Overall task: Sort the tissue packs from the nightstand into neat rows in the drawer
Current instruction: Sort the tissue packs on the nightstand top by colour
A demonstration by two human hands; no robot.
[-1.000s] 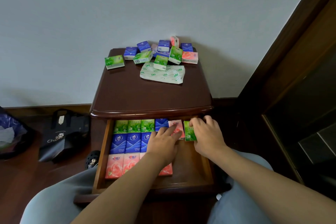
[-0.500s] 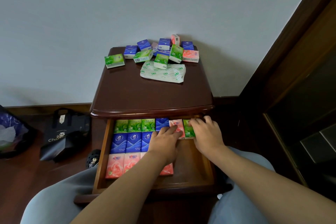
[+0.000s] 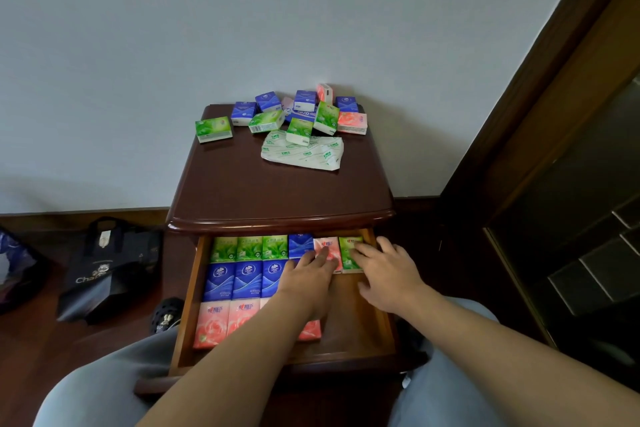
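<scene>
The open wooden drawer (image 3: 379, 329) holds rows of tissue packs: green ones (image 3: 249, 248) at the back, blue ones (image 3: 246, 279) in the middle, pink ones (image 3: 212, 324) at the front. My left hand (image 3: 308, 279) lies flat, fingertips on a pink pack (image 3: 329, 248) in the back row. My right hand (image 3: 388, 274) rests with fingers spread, fingertips touching a green pack (image 3: 348, 255) at the right end of that row. Several loose green, blue and pink packs (image 3: 298, 113) are piled at the back of the nightstand top (image 3: 277, 194).
An empty green-printed plastic wrapper (image 3: 304, 152) lies on the nightstand. A dark tote bag (image 3: 107, 267) and a small black object (image 3: 166, 314) sit on the floor at the left. A dark wooden door frame (image 3: 540, 97) stands to the right.
My right hand pushed the green pack back and left until it sits flat next to the pink pack in the back row. The fingers have now spread on top of it.
</scene>
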